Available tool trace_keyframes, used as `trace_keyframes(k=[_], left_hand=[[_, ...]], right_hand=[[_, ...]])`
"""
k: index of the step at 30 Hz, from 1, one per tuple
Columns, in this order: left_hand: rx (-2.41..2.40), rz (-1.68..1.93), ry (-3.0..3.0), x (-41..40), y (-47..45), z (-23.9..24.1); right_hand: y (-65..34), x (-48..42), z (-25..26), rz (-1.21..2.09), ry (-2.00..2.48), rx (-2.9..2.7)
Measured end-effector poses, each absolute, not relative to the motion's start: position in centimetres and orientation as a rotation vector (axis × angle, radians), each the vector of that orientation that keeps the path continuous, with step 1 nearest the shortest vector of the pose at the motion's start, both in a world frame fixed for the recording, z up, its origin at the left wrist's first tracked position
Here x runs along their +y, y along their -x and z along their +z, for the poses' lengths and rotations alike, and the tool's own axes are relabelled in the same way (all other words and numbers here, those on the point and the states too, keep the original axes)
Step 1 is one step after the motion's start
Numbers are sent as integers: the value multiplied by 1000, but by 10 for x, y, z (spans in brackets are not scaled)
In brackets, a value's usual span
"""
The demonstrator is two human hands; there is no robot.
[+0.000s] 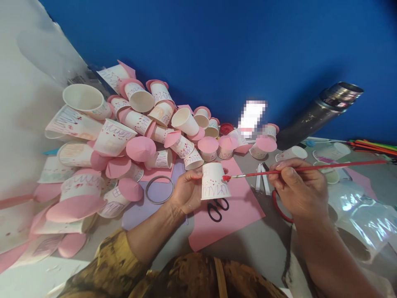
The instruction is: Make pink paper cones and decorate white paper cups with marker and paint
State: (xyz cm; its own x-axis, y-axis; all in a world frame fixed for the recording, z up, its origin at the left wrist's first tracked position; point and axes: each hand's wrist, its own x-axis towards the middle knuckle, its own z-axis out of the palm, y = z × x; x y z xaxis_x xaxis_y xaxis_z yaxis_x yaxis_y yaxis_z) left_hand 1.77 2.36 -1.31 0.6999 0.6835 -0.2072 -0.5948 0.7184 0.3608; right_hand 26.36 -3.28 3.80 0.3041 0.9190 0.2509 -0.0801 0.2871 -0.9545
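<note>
My left hand [187, 193] is wrapped round a white paper cup [214, 176], held upside down, with red dabs and a purple scribbled line on its side. In my right hand [299, 186] is a thin red paintbrush [335, 165], gripped along its handle. Its red-wet bristles touch or nearly touch the right side of the cup. Below the cup lie black-handled scissors [214, 216] on a pink paper sheet [232, 231]. The scissors' blades are hidden behind the cup and my left hand.
Many decorated paper cups with pink paper cones [141, 149] are piled at the left. A grey ring [159, 190] lies on purple paper. A dark flask [313, 116] leans by the blue wall, near a red paint pot [226, 129]. Plastic-wrapped cups [366, 219] lie at right.
</note>
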Motion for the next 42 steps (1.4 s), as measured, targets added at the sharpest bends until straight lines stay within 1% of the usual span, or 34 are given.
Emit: trace_keyframes(k=[16,23,30,36,42], left_hand=[[351,715,-310,23,-19,-13],[316,693,-278,23,-20,-11],[329,689,-267,23,-18,-12],[288,687,-252,23,-18,-11],[333,695,-265,23,-17,-11]], right_hand=[[-263,-35,33,888,1069,-1084],[-264,-33,40,816,1041,-1016],[-264,-34,37,886,1046,-1059],[-265,-32,39,836,1029,-979],[-265,-31,36,873,990,-1098]])
